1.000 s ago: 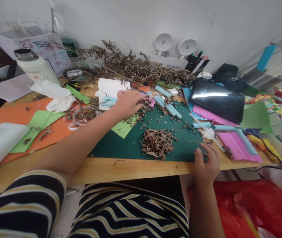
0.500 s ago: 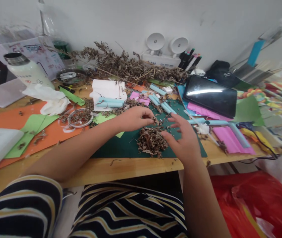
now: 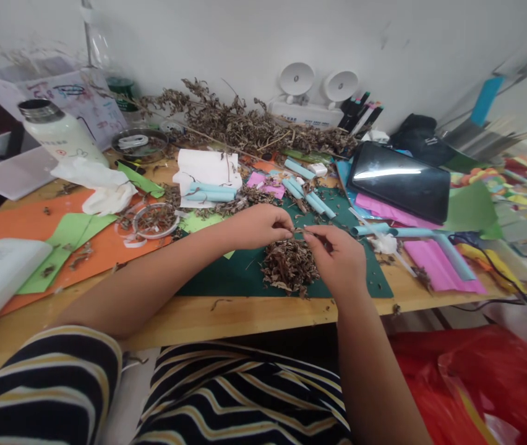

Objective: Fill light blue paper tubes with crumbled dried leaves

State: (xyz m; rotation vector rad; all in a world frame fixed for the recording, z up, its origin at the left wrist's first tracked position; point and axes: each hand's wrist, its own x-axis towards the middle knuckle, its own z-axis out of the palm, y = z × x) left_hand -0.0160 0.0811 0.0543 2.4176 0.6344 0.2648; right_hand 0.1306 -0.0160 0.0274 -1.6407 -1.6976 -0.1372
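Note:
Over a heap of dried leaves [image 3: 289,267] on the green cutting mat [image 3: 226,275], my two hands meet with their fingertips nearly touching. My left hand [image 3: 268,226] pinches a small dried leaf [image 3: 299,232] between thumb and fingers. From the other side my right hand [image 3: 340,256] grips the same brown scrap in a pinch. Behind the hands lie pale blue paper tubes [image 3: 310,194] and a pink paper piece [image 3: 266,184]. A pile of dried leafy branches [image 3: 240,123] stretches along the wall.
On the left are orange paper [image 3: 75,204], a white ring [image 3: 154,221] with leaf bits, a crumpled white glove or bag [image 3: 106,188] and an open bottle [image 3: 59,127]. A black tablet [image 3: 400,180] lies at right. A twin-head lamp [image 3: 307,111] stands behind. Red plastic [image 3: 477,371] sits below the table's right side.
My right hand has moved in to the left and closed its spread fingers on the leaf at my left fingertips. The whole view has shifted slightly.

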